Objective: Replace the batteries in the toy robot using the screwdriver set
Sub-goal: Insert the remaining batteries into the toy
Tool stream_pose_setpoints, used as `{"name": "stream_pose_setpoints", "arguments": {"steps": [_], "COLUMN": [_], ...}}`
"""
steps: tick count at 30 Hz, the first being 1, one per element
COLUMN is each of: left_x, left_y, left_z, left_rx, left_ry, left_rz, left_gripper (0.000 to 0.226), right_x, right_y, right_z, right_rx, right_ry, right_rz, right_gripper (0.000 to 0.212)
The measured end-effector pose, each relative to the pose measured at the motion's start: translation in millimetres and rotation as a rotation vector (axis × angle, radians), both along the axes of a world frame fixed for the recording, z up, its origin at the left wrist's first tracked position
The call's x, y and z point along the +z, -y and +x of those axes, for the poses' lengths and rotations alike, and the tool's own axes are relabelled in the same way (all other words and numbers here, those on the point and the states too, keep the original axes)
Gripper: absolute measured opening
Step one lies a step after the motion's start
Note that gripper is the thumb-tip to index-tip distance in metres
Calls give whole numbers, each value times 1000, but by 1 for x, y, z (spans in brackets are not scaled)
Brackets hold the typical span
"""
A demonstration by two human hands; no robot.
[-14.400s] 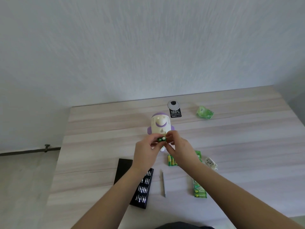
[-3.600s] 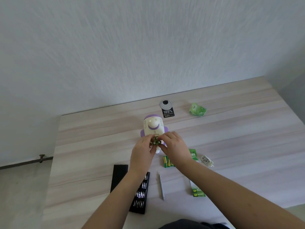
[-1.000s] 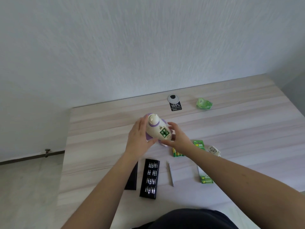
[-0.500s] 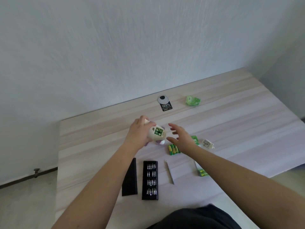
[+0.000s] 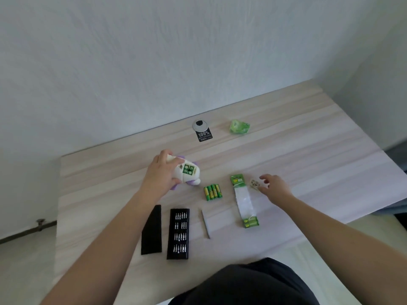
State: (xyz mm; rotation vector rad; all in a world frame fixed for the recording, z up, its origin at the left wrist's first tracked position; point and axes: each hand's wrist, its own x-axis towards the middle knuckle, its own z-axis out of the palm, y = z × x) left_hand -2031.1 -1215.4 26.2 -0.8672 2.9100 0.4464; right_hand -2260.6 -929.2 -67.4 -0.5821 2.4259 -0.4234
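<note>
**Getting the battery cover back on without dropping anything**

Reaching for the little white battery cover (image 5: pixel 254 184) with my right hand (image 5: pixel 274 188) now, so here's how I'd play this step. Going near to far on the table (image 5: pixel 330 164):

Closest to me, around 6 o'clock, sits the black bit tray (image 5: pixel 178 234) with its lid (image 5: pixel 151 230) just beside it at 9 o'clock of the tray. The screwdriver (image 5: pixel 205 223) lies just to the tray's 3 o'clock, so it's an easy grab once the cover is seated. The opened battery pack (image 5: pixel 244 201) is further right, and four loose batteries (image 5: pixel 212 191) lie in a row between it and the toy.

My right fingers are loosely spread, holding nothing yet, tips just about at the cover, which sits at 3 o'clock of the pack's top. Can't tell if I'm actually touching it. It's small, so I'd pinch it by the edges, not scoop it.

My left hand (image 5: pixel 161 175) is wrapped around the toy robot (image 5: pixel 187 172), tilted so the open compartment with green batteries faces up. Keep it that way or they could slide out.

Way back at 12 o'clock are a black tag (image 5: pixel 204 135) and a crumpled green wrapper (image 5: pixel 239 127). Ignore those.
</note>
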Motion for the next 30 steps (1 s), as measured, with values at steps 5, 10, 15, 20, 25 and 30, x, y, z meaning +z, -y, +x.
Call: {"name": "stream_pose_setpoints", "arguments": {"steps": [5,10,15,20,25,30], "left_x": [3,5,7,9,8,8], "left_y": [-3,-4,-7,-14,-20,-21], "left_z": [-3,-6,-7,-8,-14,-11], "left_rx": [38,75,114,140,187,163], "left_ry": [-19,-28,-26,-57,-68,-54], "left_rz": [42,74,105,66,46,18], "left_gripper": [69,66,64,64,65,68], "right_x": [-11,-13,4,30,63,92], "right_y": [4,7,7,25,56,84], "right_z": [0,-8,-15,-6,19,46], "right_rx": [41,25,-20,-100,-159,-210], "right_ry": [1,23,105,319,520,564], "right_rz": [-11,-29,-146,-401,-635,-753], "right_gripper": [34,23,17,15,20,10]}}
